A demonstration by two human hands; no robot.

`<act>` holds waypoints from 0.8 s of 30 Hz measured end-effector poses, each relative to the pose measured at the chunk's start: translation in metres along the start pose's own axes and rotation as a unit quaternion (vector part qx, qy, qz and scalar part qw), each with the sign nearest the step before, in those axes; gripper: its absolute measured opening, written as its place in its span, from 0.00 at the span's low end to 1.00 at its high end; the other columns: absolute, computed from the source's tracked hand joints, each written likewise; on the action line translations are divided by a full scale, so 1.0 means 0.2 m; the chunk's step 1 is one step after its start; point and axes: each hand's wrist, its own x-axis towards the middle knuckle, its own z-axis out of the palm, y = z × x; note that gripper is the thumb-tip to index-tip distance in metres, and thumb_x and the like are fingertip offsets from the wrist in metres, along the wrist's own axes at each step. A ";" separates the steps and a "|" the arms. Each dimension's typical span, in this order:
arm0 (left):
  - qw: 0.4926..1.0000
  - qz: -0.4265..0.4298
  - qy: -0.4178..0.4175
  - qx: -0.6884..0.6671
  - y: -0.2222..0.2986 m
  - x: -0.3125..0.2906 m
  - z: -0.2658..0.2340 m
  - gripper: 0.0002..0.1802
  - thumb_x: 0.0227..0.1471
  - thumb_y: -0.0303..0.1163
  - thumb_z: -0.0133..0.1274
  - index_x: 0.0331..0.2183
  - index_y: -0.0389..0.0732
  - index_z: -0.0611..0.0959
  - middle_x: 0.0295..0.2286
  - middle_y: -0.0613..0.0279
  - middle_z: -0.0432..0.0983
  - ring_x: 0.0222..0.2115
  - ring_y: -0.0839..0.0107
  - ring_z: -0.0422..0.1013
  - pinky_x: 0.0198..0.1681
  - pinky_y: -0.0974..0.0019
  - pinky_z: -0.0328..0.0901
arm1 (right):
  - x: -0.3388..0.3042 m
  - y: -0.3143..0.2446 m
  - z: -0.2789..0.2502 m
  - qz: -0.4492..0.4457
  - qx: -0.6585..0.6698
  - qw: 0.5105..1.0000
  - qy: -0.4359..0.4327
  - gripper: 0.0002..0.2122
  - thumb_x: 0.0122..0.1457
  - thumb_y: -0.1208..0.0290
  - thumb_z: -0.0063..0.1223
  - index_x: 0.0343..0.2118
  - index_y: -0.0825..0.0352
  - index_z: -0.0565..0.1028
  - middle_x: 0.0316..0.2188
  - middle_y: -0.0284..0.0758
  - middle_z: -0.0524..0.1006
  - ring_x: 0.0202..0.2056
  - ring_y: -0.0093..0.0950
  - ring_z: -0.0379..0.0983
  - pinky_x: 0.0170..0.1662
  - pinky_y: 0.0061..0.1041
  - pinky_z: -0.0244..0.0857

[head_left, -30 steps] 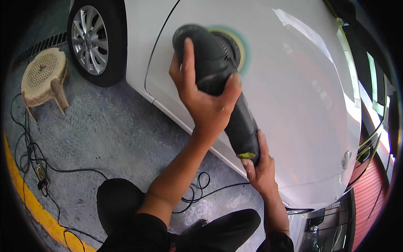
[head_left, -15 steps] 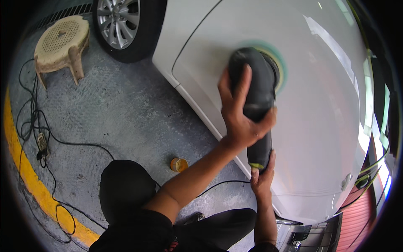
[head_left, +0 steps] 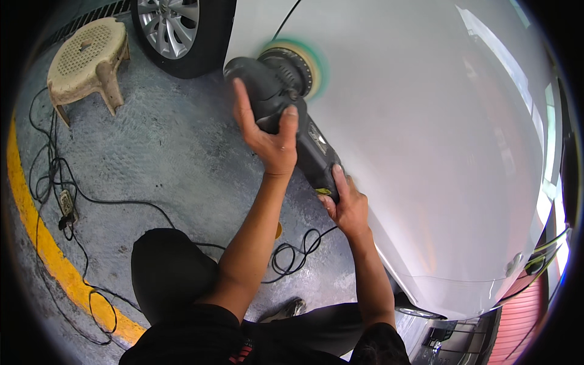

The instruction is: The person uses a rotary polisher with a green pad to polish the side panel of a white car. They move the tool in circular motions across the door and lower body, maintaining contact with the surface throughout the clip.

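A black car polisher (head_left: 311, 149) lies slantwise before me, its round pad (head_left: 317, 68) resting on the pale car body (head_left: 420, 140). The green rim of the pad is smeared by motion. My left hand (head_left: 271, 137) grips the polisher's head, with the forefinger and thumb stretched along it. Lower down, my right hand (head_left: 351, 210) is wrapped round the rear end of its handle. A black cord (head_left: 292, 258) with a small coil lies on the floor below the handle. Part of an orange tin (head_left: 279, 230) shows beside my left forearm.
A cream plastic stool (head_left: 91, 61) stands at the far left, near a car wheel (head_left: 182, 36). Black cables and a socket block (head_left: 67, 204) lie on the grey floor (head_left: 164, 140) near a yellow painted line (head_left: 52, 255). My bent knee (head_left: 173, 274) is at lower left.
The polisher has moved left and upward across the car panel, and its head now tilts to the left. Both my hands have gone with it. My left forearm now covers most of the tin.
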 end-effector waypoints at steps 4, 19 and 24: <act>0.997 -0.058 0.028 0.044 -0.01 -0.29 -0.02 0.56 0.54 0.37 0.62 0.72 0.38 0.46 0.67 0.36 0.48 0.68 0.49 0.52 0.70 0.49 0.52 | -0.30 0.09 0.01 0.040 -0.021 0.996 -0.082 0.40 0.55 0.47 0.66 0.67 0.60 0.64 0.49 0.55 0.76 0.35 0.51 0.80 0.35 0.42 0.76; 0.954 -0.279 0.098 0.040 -0.38 -0.37 -0.40 0.57 0.55 0.44 0.63 0.72 0.39 0.47 0.67 0.37 0.50 0.66 0.46 0.57 0.67 0.49 0.57 | -0.39 0.02 0.41 0.011 -0.127 0.984 -0.123 0.36 0.55 0.48 0.66 0.67 0.43 0.65 0.37 0.45 0.74 0.28 0.44 0.78 0.27 0.39 0.74; 0.941 -0.304 0.145 -0.034 -0.54 -0.02 -0.57 0.53 0.54 0.44 0.62 0.72 0.41 0.52 0.63 0.40 0.59 0.58 0.49 0.67 0.56 0.52 0.70 | 0.04 -0.19 0.55 -0.004 -0.109 0.987 -0.116 0.30 0.63 0.47 0.56 0.68 0.32 0.62 0.31 0.39 0.72 0.28 0.35 0.78 0.26 0.34 0.75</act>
